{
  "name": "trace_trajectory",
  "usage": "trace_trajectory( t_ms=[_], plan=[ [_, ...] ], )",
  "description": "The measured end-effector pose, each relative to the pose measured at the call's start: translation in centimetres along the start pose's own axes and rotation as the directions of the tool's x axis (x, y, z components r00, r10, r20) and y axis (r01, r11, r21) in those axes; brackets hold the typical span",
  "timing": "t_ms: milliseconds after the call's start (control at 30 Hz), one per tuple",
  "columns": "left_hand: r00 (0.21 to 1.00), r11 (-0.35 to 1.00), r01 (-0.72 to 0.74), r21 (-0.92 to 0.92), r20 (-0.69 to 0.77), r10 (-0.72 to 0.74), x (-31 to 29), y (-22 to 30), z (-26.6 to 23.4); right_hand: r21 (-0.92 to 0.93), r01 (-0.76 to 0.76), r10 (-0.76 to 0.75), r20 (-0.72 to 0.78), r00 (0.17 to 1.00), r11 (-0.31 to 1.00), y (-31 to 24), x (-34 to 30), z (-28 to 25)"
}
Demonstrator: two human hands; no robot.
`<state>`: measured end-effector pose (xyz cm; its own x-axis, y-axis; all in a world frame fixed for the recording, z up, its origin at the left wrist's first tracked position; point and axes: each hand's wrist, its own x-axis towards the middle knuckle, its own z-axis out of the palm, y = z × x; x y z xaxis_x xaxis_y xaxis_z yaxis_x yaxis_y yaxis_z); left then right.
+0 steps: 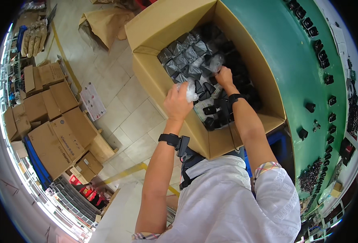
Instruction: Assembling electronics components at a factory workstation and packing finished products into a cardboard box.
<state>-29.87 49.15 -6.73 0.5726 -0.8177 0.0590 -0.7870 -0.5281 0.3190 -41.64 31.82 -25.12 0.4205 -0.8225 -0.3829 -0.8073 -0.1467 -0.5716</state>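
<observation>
A large open cardboard box (264, 73) stands before me, and both my hands reach into it. Crumpled clear plastic (192, 91) is bunched in my left hand (175, 102), near the box's left wall. My right hand (226, 78) pinches a clear plastic bag (216, 62) over the middle of the contents; whether anything is inside that bag I cannot tell. Dark pieces wrapped in clear plastic (181, 60) fill the far left of the box. Bare black plastic parts (205, 91) lie nearer and to the right, partly hidden by my right arm.
A green worktable (308, 89) borders the box on the right, with rows of small black parts (317, 46) on it. Stacked cardboard cartons (59, 133) stand at the left. A brown paper bag (104, 26) sits on the tiled floor beyond the box.
</observation>
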Motion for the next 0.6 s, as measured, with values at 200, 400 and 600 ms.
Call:
trace_trajectory(
  t_ms=[200, 400, 600],
  plan=[
    [1.000, 1.000, -0.002, -0.002, 0.020, 0.002, 0.2, 0.1, 0.0, 0.864, -0.116, 0.058, 0.100, 0.993, 0.489, 0.2, -0.3, -1.1],
    [1.000, 1.000, -0.022, -0.011, -0.005, 0.022, 0.1, 0.0, -0.1, 0.850, -0.300, -0.061, 0.304, 0.951, -0.433, -0.3, -1.8, -1.0],
    [0.999, 0.999, -0.034, 0.033, -0.001, 0.034, 0.1, -0.3, 0.0, 0.513, -0.255, 0.043, 0.390, 0.920, 0.820, -3.7, -1.3, 1.7]
  ],
)
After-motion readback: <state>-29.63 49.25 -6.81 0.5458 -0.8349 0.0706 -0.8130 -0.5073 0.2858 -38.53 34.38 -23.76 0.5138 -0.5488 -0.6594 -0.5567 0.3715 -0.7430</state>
